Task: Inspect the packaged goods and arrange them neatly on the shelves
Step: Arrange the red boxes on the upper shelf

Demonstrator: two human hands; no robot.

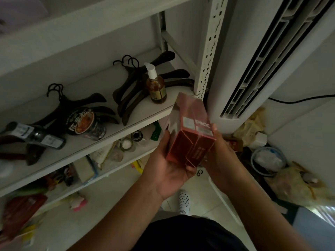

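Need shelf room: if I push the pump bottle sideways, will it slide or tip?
Likely tips: the pump bottle is tall and narrow. It looks nearly full of amber liquid, so probably heavy. It stands near the shelf edge; lifting seems safer.

One head-worn wide-angle view, tilted, looking steeply down and forward. Close on left hand [170, 173], right hand [220, 151] and red box [190, 134] at centre; shelves [126, 123] left, air conditioner [235, 69] right, floor [204, 200] below.

Dim, greenish indoor light, wide-angle bending at edges, lower-left clutter perhaps motion-blurred.
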